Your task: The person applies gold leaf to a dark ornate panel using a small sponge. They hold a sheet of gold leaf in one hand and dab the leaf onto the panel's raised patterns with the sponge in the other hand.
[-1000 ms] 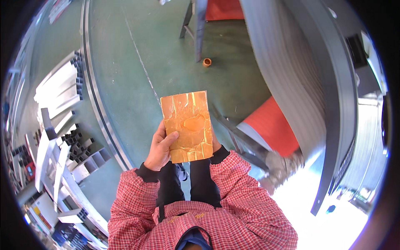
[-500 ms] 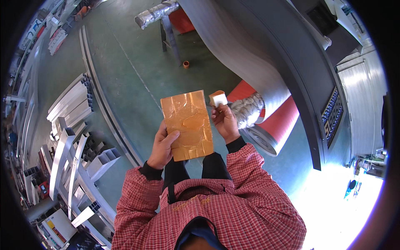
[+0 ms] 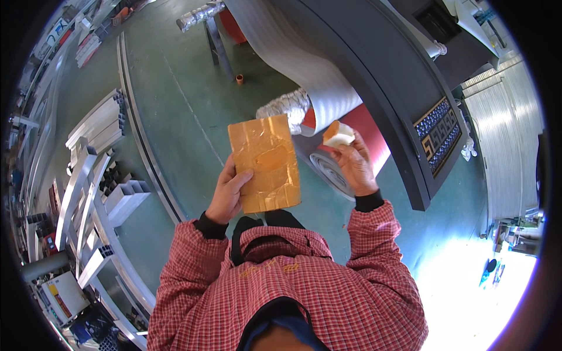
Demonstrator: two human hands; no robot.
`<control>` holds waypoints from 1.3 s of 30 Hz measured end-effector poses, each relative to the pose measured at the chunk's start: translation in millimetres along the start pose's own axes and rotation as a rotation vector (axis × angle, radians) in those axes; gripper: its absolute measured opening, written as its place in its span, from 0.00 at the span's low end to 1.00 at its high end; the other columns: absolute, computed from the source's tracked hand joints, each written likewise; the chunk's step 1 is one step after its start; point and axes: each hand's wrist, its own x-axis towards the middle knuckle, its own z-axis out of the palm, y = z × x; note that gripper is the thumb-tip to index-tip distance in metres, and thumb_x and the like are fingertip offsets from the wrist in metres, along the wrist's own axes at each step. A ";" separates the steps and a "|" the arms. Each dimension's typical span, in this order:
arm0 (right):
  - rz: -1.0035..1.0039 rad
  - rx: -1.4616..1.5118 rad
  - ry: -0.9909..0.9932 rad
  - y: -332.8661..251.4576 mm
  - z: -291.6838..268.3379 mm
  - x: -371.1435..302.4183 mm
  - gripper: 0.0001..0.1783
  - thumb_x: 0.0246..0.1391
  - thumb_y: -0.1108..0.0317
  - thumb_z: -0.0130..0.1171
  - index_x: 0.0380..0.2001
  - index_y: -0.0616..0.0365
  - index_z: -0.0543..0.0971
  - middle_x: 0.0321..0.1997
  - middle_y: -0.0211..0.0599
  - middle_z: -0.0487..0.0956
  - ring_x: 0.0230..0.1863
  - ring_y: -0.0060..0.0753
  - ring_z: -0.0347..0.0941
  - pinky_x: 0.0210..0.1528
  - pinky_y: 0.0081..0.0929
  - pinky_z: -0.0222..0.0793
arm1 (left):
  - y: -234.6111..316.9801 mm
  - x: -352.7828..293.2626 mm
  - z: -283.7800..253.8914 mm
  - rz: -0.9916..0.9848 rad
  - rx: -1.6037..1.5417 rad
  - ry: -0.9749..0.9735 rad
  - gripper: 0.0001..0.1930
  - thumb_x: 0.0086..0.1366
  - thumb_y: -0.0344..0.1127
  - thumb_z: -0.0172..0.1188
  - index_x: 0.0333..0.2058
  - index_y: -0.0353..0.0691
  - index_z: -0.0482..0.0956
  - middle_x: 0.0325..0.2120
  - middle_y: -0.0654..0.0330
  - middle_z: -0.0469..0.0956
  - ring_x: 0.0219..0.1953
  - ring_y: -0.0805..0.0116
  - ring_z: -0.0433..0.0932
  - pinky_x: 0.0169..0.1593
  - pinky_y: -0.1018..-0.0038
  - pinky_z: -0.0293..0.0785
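Observation:
In my left hand [image 3: 230, 186] is a flat rectangular piece of cardboard [image 3: 264, 186], covered in shiny brown tape; the thumb presses on its face and the other fingers are behind it. My right hand [image 3: 357, 167] pinches a roll of tape [image 3: 338, 134] with a pale band and an orange-brown inside, raised to the right of the cardboard. A gap separates the roll from the cardboard. Beyond my right hand stands a large dark door-like panel [image 3: 374, 70] with a patterned inlay.
A roll of grey-and-red sheet [image 3: 380, 131] and a foil-wrapped bar [image 3: 287, 104] lie beyond my hands. Metal profiles [image 3: 99, 126] are stacked at the left beside a floor rail [image 3: 137, 117]. A small orange ring [image 3: 239, 79] sits on the green floor near a trestle leg.
My right hand has moved right with the tape roll, away from the cardboard. My left hand still holds the cardboard. The view has shifted, bringing the dark panel nearer.

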 end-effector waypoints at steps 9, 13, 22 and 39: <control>-0.371 -1.048 -0.190 -62.9 -1.0 -139.3 0.23 0.50 0.83 0.54 0.51 0.61 0.74 0.43 0.38 0.75 0.41 0.28 0.75 0.44 0.23 0.72 | -77.2 -71.4 50.1 -0.063 0.016 -0.099 0.28 0.66 0.21 0.41 0.64 0.41 0.50 0.60 0.55 0.63 0.59 0.62 0.68 0.59 0.65 0.69; -0.467 -1.230 -0.306 -67.0 -17.4 -180.7 0.23 0.48 0.83 0.57 0.50 0.60 0.76 0.41 0.41 0.73 0.38 0.35 0.75 0.39 0.26 0.72 | -108.8 -103.3 77.1 -0.057 0.018 -0.113 0.29 0.66 0.20 0.40 0.65 0.41 0.49 0.60 0.55 0.62 0.59 0.62 0.68 0.60 0.66 0.69; -0.618 -1.414 -0.352 -103.0 -105.4 -253.6 0.20 0.48 0.78 0.60 0.47 0.58 0.77 0.37 0.39 0.73 0.34 0.40 0.75 0.35 0.31 0.74 | -198.2 -143.4 156.8 -0.012 0.116 -0.141 0.29 0.64 0.19 0.40 0.64 0.40 0.50 0.59 0.55 0.62 0.60 0.65 0.66 0.61 0.68 0.66; -0.703 -1.521 -0.246 -252.7 -331.2 -340.6 0.18 0.48 0.77 0.60 0.45 0.55 0.78 0.34 0.38 0.74 0.32 0.40 0.74 0.33 0.31 0.73 | -386.6 -118.6 374.1 -0.050 0.122 -0.223 0.29 0.64 0.20 0.41 0.64 0.40 0.51 0.60 0.56 0.62 0.61 0.65 0.65 0.61 0.68 0.65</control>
